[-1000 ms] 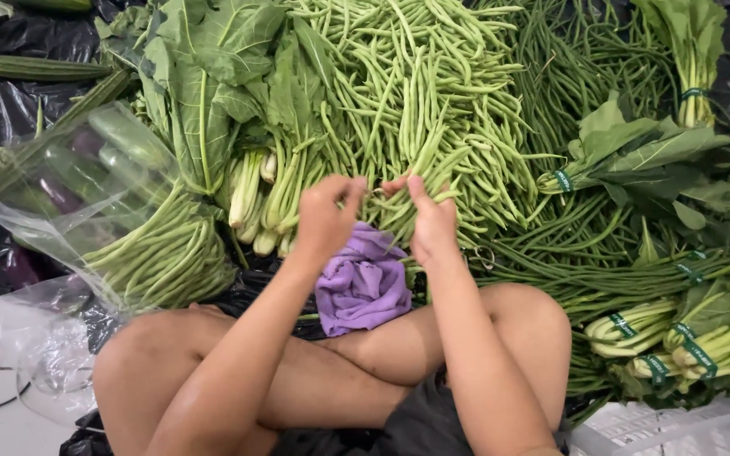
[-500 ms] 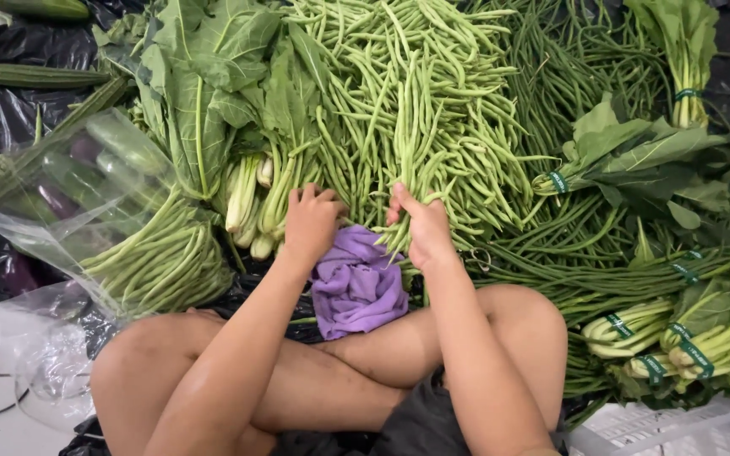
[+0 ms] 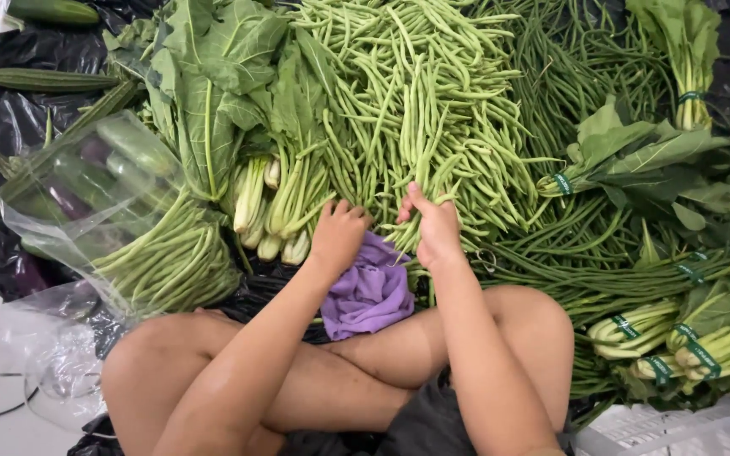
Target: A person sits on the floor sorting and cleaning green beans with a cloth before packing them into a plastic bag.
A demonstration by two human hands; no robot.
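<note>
Both hands work at the near edge of the pale long-bean pile (image 3: 416,110): left hand (image 3: 338,235) curled loosely on it, right hand (image 3: 434,226) pinching a few pods, gathering barely begun, no bundle formed.

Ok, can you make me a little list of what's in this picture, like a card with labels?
Place: person sitting cross-legged beside vegetables spread on black plastic sheet
Left hand: fingers curled at the near edge of the pale green bean pile, above the purple cloth
Right hand: grip closed round a few beans from that pile
Left of hands: leafy greens with pale stalks
Far left: clear bag of beans
Right side: dark long beans, banded leafy bundles
Bottom right: white crate
</note>
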